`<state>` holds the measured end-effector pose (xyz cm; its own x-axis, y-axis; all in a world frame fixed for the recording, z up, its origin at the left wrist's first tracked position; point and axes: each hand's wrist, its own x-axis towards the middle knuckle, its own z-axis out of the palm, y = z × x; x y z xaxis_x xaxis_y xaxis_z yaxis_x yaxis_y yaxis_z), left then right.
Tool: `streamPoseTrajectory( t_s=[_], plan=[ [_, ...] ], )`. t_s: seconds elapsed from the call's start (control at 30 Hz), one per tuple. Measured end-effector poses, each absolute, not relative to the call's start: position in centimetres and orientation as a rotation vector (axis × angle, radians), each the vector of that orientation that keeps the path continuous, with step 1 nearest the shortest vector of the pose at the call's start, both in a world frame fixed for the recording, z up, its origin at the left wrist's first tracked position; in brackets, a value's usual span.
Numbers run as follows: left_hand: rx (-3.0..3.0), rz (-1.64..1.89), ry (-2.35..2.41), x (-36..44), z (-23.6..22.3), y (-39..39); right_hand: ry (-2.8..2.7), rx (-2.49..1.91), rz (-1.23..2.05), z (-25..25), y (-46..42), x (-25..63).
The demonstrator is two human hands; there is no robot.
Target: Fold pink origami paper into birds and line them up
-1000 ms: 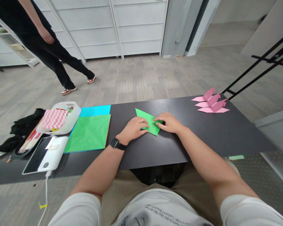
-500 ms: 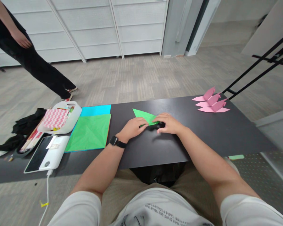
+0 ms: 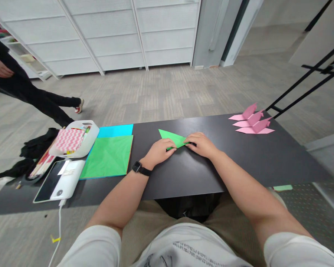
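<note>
A folded piece of green origami paper (image 3: 176, 138), pointed at its far left corner, is held just over the dark table between my two hands. My left hand (image 3: 160, 151), with a black watch on its wrist, pinches the paper's near left edge between thumb and fingers. At the right end of the paper, my right hand (image 3: 202, 144) grips the tip with thumb and fingertips. A stack of square paper sheets (image 3: 108, 155), green on top with blue behind, lies left of my hands. Several pink folded paper birds (image 3: 254, 124) stand in a row at the far right.
On the left of the table (image 3: 180, 178) are a white basket (image 3: 93, 139) with a pink zigzag-patterned item, a tablet (image 3: 48, 185), a white power bank (image 3: 68, 180) with a cable, and black cloth (image 3: 40, 142). A person in black trousers (image 3: 30, 89) walks beyond the table.
My right hand's fingers have closed in on the right tip of the green paper; its thumb came up from below. The person at the left has moved farther left.
</note>
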<state>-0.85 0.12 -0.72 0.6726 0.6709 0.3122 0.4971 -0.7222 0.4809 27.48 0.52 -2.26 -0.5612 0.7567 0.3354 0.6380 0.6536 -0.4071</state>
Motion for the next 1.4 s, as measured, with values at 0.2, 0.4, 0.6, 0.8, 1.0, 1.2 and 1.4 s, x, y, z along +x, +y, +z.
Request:
streamPoseTrajectory(
  t_s=[0.2, 0.4, 0.6, 0.8, 1.0, 1.2, 1.4],
  plan=[
    [2.484, 0.710, 0.932, -1.0, -1.1, 0.3, -2.390, -1.084, 0.313, -2.6, 0.7, 27.8],
    [2.515, 0.664, 0.953, -1.1, -1.4, 0.4, -2.390, -1.089, 0.326, -2.5, 0.8, 27.9],
    [2.514, 0.691, 1.005, -1.5, -1.1, 0.3, -2.362, -1.109, 0.322, -2.3, 0.7, 28.1],
    [2.522, 0.654, 1.001, -1.7, -0.9, 0.5, -2.339, -1.146, 0.295, -2.6, 0.8, 28.3],
    [2.536, 0.624, 0.963, -2.0, -0.9, 0.6, -2.331, -1.149, 0.289, -2.7, 0.8, 28.4],
    [2.547, 0.607, 0.896, -2.4, -0.8, 0.7, -2.324, -1.151, 0.301, -2.7, 0.9, 28.4],
    [2.523, 0.600, 0.899, -2.4, -0.7, 0.7, -2.320, -1.144, 0.295, -2.6, 0.8, 28.4]
  ],
)
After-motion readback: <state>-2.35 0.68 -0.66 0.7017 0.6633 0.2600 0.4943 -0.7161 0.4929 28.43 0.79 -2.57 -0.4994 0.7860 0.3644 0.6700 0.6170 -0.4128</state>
